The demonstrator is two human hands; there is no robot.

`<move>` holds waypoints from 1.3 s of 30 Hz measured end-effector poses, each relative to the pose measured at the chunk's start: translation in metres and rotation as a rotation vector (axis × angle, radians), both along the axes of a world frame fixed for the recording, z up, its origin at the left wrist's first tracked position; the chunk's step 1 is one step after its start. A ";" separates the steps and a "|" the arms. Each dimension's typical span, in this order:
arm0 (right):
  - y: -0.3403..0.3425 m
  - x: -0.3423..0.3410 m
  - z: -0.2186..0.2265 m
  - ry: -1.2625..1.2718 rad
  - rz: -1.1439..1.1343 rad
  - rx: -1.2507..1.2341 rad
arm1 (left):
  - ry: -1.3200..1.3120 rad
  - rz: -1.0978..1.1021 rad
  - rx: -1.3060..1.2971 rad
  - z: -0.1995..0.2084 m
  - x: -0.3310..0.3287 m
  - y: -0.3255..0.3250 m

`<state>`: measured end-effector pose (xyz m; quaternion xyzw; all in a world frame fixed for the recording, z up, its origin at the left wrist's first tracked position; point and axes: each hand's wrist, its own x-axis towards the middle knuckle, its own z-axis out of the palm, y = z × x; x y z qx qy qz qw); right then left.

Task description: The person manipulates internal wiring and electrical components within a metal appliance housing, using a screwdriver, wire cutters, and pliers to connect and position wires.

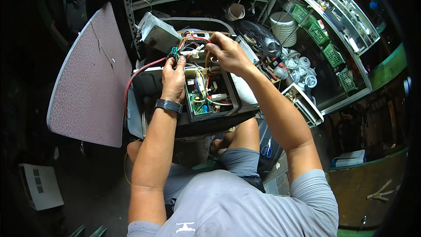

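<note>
An opened appliance (239,105) with a dark casing sits in front of me, its inside exposed. Within a box-like compartment lies a green circuit board (198,107) with white connectors and coloured wires running up from it. My left hand (174,80), a black watch on its wrist, is closed at the wire bundle (174,53) near the compartment's far left corner. My right hand (229,54) pinches at the wires on the far right side; its fingertips partly cover what they hold. A thick red cable (131,79) curves from the bundle down the left side.
A speckled pinkish panel (90,83) stands upright at the left. Beyond the appliance is a metal box (158,33). At the right are a black fan (258,37), a white bucket (284,28), a pile of whitish plastic parts (302,68) and green baskets (318,33). Blue scissors (266,149) lie beside my leg.
</note>
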<state>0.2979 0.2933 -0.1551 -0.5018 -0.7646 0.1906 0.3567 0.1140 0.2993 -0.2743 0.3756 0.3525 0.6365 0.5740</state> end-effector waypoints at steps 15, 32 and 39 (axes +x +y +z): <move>0.006 -0.008 -0.008 -0.078 0.102 0.063 | 0.528 0.106 0.040 -0.010 -0.003 0.000; 0.007 -0.002 -0.020 -0.384 0.194 0.045 | 0.391 -0.003 0.010 0.020 -0.001 -0.021; 0.008 0.006 -0.012 -0.294 0.212 0.109 | 0.389 -0.005 0.004 0.020 0.001 -0.020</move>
